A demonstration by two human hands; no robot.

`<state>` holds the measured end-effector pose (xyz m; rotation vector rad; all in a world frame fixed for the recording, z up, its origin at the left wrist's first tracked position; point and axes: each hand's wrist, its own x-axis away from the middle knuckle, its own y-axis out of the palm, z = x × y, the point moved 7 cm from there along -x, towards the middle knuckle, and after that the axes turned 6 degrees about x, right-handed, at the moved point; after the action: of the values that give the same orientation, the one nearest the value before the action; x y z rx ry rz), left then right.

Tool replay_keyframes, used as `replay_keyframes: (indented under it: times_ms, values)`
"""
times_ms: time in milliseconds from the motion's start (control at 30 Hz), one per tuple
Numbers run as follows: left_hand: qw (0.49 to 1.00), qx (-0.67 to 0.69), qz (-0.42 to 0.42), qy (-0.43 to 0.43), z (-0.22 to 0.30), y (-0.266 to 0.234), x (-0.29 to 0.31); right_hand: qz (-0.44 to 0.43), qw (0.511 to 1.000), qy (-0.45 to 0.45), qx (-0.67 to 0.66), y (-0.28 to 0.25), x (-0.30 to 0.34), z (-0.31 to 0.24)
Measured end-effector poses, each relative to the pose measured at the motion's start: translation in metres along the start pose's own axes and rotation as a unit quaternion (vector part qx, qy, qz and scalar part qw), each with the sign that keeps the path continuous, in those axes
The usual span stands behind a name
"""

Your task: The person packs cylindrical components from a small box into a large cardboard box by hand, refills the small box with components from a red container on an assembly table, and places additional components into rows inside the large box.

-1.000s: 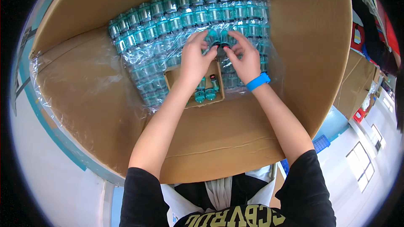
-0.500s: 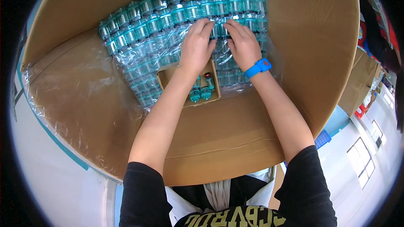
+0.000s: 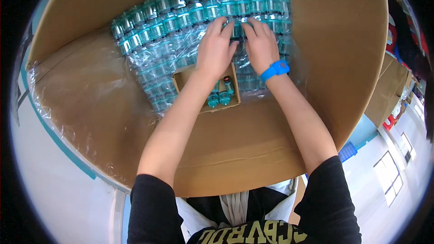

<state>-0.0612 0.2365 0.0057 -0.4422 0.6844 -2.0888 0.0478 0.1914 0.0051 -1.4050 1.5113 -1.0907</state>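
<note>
Clear teal-tinted jars [image 3: 197, 12] stand in close rows inside a large cardboard box, with a clear plastic sheet [image 3: 162, 49] over the nearer layer. My left hand [image 3: 214, 47] rests its fingertips on the third row, thumb apart from the fingers. Opposite it, my right hand [image 3: 262, 43], below a blue wristband, reaches its fingers onto the same row. A teal jar [image 3: 237, 30] shows between the two hands; neither hand visibly grips it. The undersides of my fingers are hidden. Beneath my left wrist, a small open carton [image 3: 181, 77] holds several teal bottle-like pieces [image 3: 224, 97].
Tall curved walls of the cardboard box [image 3: 334, 49] surround my arms, and its near wall [image 3: 239, 153] passes under my forearms. Loose plastic film [image 3: 68, 104] hangs at the left. Outside, to the right, are a brown carton [image 3: 384, 83] and a blue basket [image 3: 347, 152].
The view has shifted slightly, so the box and jars sit a little farther right and lower. My hands stay at the third row, with fingers slightly repositioned on the jars.
</note>
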Motion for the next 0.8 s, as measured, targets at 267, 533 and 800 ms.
replay_keyframes:
  times_ms: [267, 533, 800]
  values:
    - [0.995, 0.032, -0.086, -0.051, -0.011, -0.032, 0.125, -0.11, 0.984, -0.112, 0.087, 0.006, 0.061, -0.098]
    - [0.984, -0.018, -0.031, -0.177, -0.037, 0.0, 0.138, -0.241, 0.929, -0.134, 0.246, 0.041, 0.084, -0.103]
    - [0.933, 0.264, 0.088, -0.229, -0.028, -0.032, 0.142, -0.229, 0.963, 0.09, -0.108, -0.013, 0.056, -0.082]
